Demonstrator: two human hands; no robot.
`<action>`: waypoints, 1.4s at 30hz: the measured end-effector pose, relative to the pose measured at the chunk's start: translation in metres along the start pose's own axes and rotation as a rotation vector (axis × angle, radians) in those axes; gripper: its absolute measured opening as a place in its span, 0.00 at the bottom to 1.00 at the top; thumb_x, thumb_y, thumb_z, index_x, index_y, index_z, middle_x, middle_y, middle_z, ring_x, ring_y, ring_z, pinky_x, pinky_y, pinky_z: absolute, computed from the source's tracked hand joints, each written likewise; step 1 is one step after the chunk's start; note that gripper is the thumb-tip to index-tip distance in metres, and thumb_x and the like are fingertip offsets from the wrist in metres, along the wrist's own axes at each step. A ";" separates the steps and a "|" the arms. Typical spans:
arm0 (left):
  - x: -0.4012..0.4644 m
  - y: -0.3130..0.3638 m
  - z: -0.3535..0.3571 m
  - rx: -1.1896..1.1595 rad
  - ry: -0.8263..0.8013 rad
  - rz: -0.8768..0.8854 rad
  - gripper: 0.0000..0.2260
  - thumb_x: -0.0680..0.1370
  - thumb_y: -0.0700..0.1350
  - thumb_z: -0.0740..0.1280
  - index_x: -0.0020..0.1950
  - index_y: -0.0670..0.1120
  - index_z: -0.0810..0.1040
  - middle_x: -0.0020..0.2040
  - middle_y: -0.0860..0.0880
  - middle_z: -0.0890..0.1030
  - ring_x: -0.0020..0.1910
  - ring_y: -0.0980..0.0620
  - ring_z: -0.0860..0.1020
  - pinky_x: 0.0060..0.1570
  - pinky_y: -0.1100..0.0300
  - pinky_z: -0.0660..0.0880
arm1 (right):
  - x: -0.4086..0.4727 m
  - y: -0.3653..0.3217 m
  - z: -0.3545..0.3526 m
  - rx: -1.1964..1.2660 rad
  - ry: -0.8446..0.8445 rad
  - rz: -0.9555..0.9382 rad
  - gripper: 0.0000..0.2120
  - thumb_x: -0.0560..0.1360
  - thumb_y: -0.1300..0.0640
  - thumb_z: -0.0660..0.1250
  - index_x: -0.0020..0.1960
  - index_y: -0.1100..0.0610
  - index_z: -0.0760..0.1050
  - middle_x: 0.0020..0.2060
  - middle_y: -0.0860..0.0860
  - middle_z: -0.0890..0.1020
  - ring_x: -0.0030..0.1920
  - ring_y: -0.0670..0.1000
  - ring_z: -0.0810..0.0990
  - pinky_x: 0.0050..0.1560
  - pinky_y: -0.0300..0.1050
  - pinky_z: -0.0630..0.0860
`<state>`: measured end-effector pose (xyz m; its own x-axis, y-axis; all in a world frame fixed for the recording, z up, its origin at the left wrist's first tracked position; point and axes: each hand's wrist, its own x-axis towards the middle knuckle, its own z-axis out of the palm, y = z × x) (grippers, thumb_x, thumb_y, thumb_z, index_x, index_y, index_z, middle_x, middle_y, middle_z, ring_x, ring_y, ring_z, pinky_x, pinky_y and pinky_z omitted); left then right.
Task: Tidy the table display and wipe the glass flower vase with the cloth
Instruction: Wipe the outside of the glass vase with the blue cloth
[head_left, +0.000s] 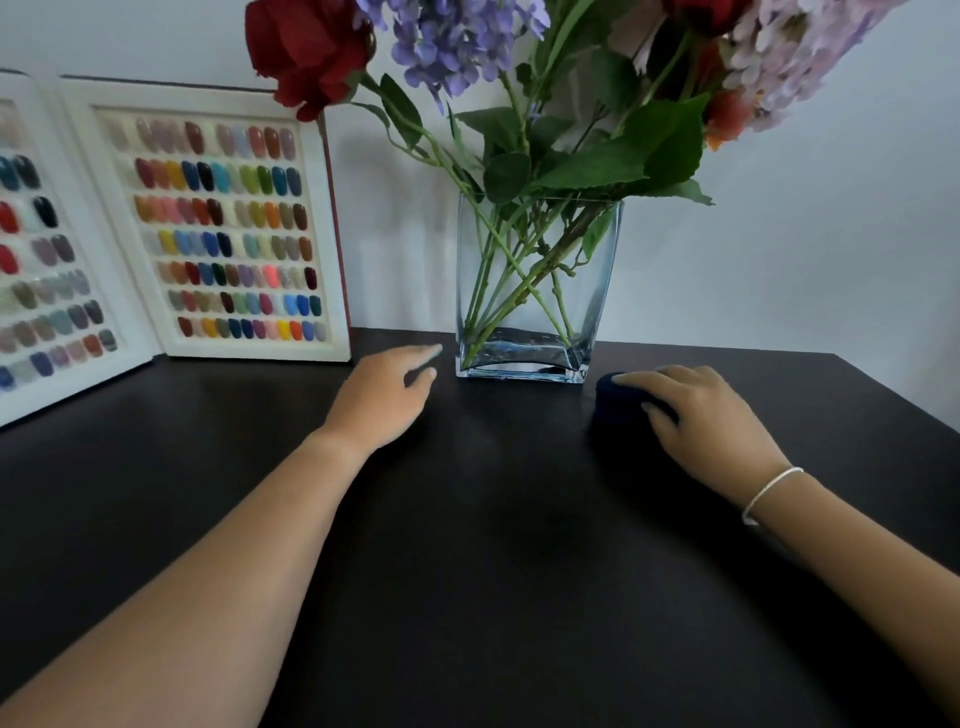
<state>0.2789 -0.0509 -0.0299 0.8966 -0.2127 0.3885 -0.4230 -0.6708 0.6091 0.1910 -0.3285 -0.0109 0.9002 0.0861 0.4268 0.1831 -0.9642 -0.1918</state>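
Observation:
A clear rectangular glass vase (597, 291) stands at the back middle of the dark table (478, 545), with green stems inside and red, purple and pink flowers (467, 47) above it. My left hand (382, 397) hovers just left of the vase base, fingers apart, a small gap from the glass, holding nothing. My right hand (706, 415) rests on a bunched dark blue cloth (615, 397) lying on the table just right of the vase base, fingers curled over it.
An open white display book of coloured nail samples (223, 228) stands against the wall at the back left, its left page (47, 291) angled toward me. A white wall runs behind. The table's right edge slants at the far right.

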 end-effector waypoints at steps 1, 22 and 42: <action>-0.005 -0.003 -0.005 0.052 -0.024 -0.012 0.17 0.78 0.45 0.60 0.67 0.51 0.69 0.69 0.51 0.71 0.68 0.53 0.67 0.63 0.63 0.59 | 0.002 -0.006 0.002 0.021 0.001 -0.040 0.17 0.73 0.65 0.62 0.60 0.52 0.74 0.52 0.57 0.81 0.50 0.62 0.74 0.52 0.55 0.73; -0.029 -0.030 -0.033 0.303 -0.176 -0.116 0.18 0.77 0.54 0.58 0.67 0.55 0.68 0.72 0.55 0.65 0.71 0.51 0.61 0.68 0.53 0.58 | 0.067 -0.115 0.063 -0.245 -0.187 -0.056 0.16 0.77 0.50 0.57 0.64 0.48 0.67 0.64 0.53 0.70 0.65 0.58 0.63 0.57 0.59 0.67; -0.031 -0.025 -0.036 0.307 -0.200 -0.142 0.18 0.77 0.53 0.58 0.67 0.55 0.68 0.72 0.54 0.65 0.72 0.51 0.61 0.69 0.50 0.58 | 0.032 -0.021 0.018 -0.299 -0.178 0.257 0.15 0.77 0.53 0.56 0.63 0.46 0.70 0.57 0.53 0.73 0.61 0.58 0.66 0.52 0.57 0.70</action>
<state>0.2570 -0.0023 -0.0320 0.9641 -0.2160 0.1543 -0.2608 -0.8786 0.4001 0.2234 -0.3004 -0.0092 0.9605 -0.1496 0.2347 -0.1548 -0.9879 0.0039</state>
